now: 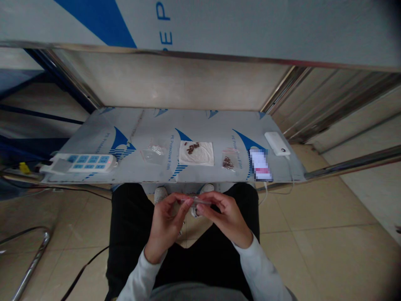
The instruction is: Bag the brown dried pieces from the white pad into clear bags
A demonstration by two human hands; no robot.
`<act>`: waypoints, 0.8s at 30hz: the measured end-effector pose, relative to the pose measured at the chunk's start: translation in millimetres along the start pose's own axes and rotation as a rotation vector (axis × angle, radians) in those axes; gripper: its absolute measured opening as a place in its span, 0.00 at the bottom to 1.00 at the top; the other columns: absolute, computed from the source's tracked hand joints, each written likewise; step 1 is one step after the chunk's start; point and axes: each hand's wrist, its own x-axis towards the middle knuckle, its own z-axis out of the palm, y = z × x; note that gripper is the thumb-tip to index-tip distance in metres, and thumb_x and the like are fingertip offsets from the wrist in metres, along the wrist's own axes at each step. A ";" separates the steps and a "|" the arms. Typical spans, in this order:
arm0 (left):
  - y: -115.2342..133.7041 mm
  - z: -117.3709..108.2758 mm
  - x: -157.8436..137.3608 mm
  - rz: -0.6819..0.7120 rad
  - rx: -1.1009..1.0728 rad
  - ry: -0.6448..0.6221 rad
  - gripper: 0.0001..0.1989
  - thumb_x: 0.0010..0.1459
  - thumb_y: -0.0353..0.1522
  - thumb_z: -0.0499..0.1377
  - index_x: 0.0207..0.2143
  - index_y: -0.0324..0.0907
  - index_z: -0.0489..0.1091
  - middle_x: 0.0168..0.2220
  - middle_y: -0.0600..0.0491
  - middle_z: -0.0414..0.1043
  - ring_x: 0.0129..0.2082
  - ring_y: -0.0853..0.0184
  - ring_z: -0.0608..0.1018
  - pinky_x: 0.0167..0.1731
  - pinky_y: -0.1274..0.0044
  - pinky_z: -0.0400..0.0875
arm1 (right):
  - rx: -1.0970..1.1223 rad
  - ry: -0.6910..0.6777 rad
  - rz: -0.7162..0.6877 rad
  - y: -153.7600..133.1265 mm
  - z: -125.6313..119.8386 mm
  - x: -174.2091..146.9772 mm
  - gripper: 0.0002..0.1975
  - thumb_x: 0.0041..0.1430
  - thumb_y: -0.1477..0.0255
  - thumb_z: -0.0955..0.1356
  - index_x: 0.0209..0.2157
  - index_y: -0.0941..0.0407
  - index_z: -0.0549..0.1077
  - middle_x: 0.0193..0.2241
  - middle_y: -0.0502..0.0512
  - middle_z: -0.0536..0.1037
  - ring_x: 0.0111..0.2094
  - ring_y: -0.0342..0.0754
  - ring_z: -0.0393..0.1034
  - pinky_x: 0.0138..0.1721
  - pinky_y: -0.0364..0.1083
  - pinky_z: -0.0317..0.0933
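Both hands meet above my lap, just in front of the table edge. Between them is a small clear plastic bag (pixel 200 201), seen nearly edge-on; its contents cannot be made out. My left hand (pixel 171 217) pinches one end between thumb and fingers. On the other end, my right hand (pixel 225 213) has its thumb and fingers closed. Beyond them on the table, a folded white cloth (pixel 202 156) bears several small brown pieces (pixel 192 147). To its right lies a clear zip bag (pixel 229 161) with more brown pieces, and to its left another clear bag (pixel 153 153) with whitish contents.
A white power strip (pixel 90 163) lies at the table's left end. At the right are a phone (pixel 261 165) and a white power bank (pixel 277 143) with cables hanging over the edge. A film-covered upper shelf (pixel 234 29) overhangs the table (pixel 147 121). A chrome tube (pixel 37 255) stands at left.
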 end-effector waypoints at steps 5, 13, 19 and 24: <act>-3.5 -0.9 -0.8 -0.021 -0.022 0.016 0.09 0.55 0.36 0.62 0.34 0.39 0.73 0.31 0.50 0.76 0.32 0.67 0.77 0.33 0.77 0.73 | 0.050 0.039 0.001 2.9 3.1 -3.4 0.09 0.55 0.64 0.70 0.30 0.56 0.76 0.28 0.53 0.78 0.32 0.47 0.73 0.34 0.44 0.68; -6.7 3.5 3.2 -0.007 0.061 -0.025 0.07 0.53 0.36 0.64 0.29 0.40 0.75 0.27 0.51 0.77 0.29 0.66 0.78 0.31 0.77 0.74 | -0.019 0.053 0.030 8.5 5.4 -4.6 0.09 0.55 0.64 0.71 0.31 0.56 0.77 0.29 0.53 0.79 0.31 0.46 0.73 0.32 0.43 0.67; -9.5 13.8 8.6 -0.032 0.006 -0.055 0.09 0.52 0.37 0.64 0.29 0.41 0.77 0.28 0.50 0.79 0.29 0.64 0.79 0.32 0.75 0.76 | -0.067 0.137 -0.006 13.0 -5.6 -6.1 0.10 0.56 0.65 0.70 0.26 0.56 0.76 0.25 0.52 0.77 0.29 0.46 0.71 0.33 0.43 0.65; -7.6 18.8 22.2 -0.025 -0.052 -0.015 0.10 0.52 0.39 0.64 0.29 0.40 0.77 0.27 0.49 0.79 0.28 0.64 0.79 0.31 0.74 0.76 | -0.104 0.150 -0.006 9.2 -21.6 6.3 0.09 0.54 0.64 0.71 0.30 0.56 0.78 0.26 0.53 0.78 0.29 0.47 0.72 0.32 0.44 0.67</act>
